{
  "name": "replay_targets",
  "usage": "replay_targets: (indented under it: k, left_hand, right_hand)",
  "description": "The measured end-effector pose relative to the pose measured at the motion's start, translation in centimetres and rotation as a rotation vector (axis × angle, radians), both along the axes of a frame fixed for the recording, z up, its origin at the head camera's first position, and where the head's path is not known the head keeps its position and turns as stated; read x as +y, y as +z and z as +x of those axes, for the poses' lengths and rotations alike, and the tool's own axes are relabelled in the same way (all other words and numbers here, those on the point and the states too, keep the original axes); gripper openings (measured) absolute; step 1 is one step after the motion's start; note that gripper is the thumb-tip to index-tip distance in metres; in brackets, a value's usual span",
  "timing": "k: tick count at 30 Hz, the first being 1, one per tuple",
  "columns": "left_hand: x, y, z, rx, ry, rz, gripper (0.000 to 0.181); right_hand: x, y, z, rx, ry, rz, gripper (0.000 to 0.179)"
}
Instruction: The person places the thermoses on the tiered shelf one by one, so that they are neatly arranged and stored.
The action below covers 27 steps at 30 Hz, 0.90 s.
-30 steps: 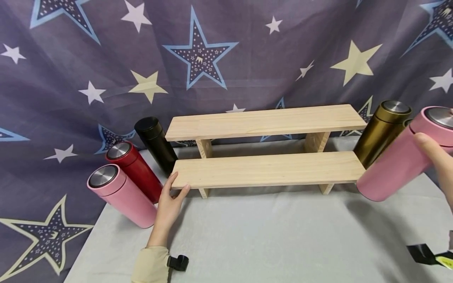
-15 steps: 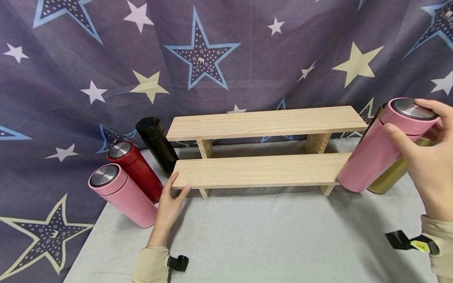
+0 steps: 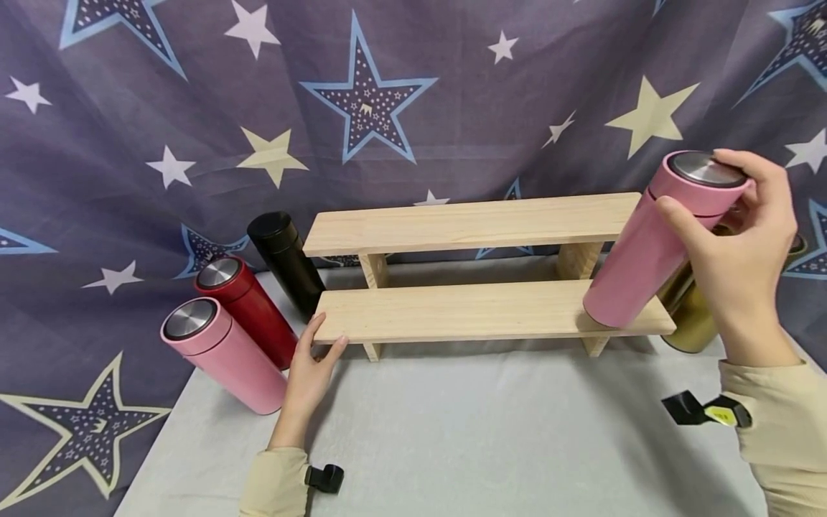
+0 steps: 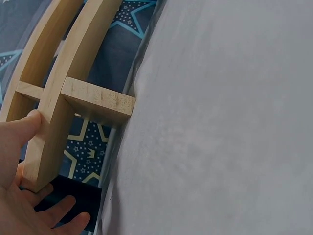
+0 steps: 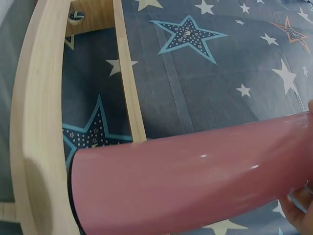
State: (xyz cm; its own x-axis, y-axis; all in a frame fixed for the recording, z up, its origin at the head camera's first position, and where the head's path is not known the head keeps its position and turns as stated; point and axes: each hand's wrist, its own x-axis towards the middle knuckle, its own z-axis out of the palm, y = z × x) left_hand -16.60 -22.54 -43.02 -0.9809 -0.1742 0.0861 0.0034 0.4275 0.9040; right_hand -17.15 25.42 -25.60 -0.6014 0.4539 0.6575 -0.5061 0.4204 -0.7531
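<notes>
— So, what has the right hand (image 3: 743, 266) got?

— A pink flask (image 3: 652, 248) — fingers and thumb curled round its steel-capped top, gripping it. The flask is tilted, cap toward one o'clock, and its base sits over the right end of the lower shelf (image 3: 478, 310) of the wooden two-step rack (image 3: 474, 222); whether it touches the board I cannot tell. The right wrist view shows the pink body (image 5: 190, 181) lying across the pale shelf edge (image 5: 34, 122).

— And the left hand (image 3: 310, 373)?

— At the rack's eight o'clock corner. Fingers straight and relaxed, thumb on top of the lower shelf's left end, fingertips under its front edge — resting there rather than clenching. The left wrist view shows the thumb (image 4: 24, 128) against the board.

— Anything else about?

— At nine o'clock from the rack stand three flasks close together: a second pink flask (image 3: 222, 355) nearest, a red flask (image 3: 248, 309) behind it, a black flask (image 3: 286, 262) just beside the shelf. A gold flask (image 3: 688, 312) stands at three o'clock, partly hidden behind the right hand. All rest on a grey tablecloth (image 3: 491, 431) before a star-printed curtain (image 3: 194, 108).
</notes>
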Motion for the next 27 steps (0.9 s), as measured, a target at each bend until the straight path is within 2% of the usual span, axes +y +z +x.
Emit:
replay_targets:
  k: [13,20,23,27]
  left_hand:
    - [0.0,-0.1,0.0,0.005,0.001,0.000,0.068]
    - [0.0,-0.1,0.1,0.010,-0.003,0.014,0.068]
    - [0.0,-0.1,0.0,0.009,-0.002,0.014,0.068]
    - [0.0,0.0,0.1,0.006,-0.001,0.013,0.068]
  right_hand:
    - [-1.8,1.9,-3.1,0.170,0.086,-0.075,0.058]
    - [-2.7,3.5,-4.7,0.171,0.145,-0.131,0.059]
    - [-3.2,4.1,-5.2,0.188,0.153,-0.121,0.058]
    - [-3.9,5.2,-5.8,0.161,0.150,-0.150,0.058]
